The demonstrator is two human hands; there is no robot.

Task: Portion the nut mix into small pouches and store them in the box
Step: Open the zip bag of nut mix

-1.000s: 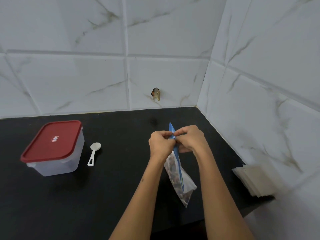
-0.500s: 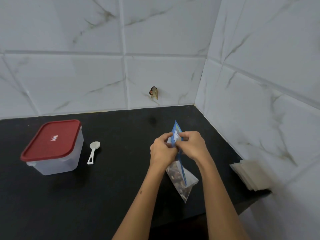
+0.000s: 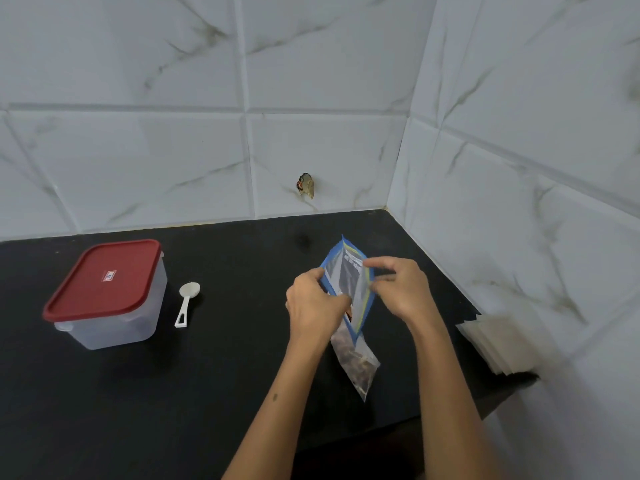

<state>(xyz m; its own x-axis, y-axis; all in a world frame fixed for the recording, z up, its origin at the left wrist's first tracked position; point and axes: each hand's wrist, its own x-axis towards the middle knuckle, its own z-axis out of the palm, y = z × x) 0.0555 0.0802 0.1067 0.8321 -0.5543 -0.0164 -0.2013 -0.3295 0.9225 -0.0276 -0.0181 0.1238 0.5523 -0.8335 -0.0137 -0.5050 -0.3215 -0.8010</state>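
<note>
A clear zip bag of nut mix [image 3: 356, 362] with a blue top band stands on the black counter, its mouth pulled wide apart. My left hand [image 3: 313, 306] pinches the left lip of the bag and my right hand [image 3: 401, 289] pinches the right lip. Brown nuts fill the lower part of the bag. A clear plastic box with a red lid [image 3: 104, 292] sits shut at the left. Beside it lies a small white scoop [image 3: 187, 303]. A stack of small pale pouches [image 3: 498, 344] rests at the counter's right edge.
The black counter [image 3: 207, 393] meets white marble-look tiled walls at the back and right. A small brown object [image 3: 305, 185] sticks on the back wall. The counter's front edge runs just below my forearms.
The bag's zip top, pinched flat one second ago, has been pulled apart and now gapes wide. My hands have moved away from each other.
</note>
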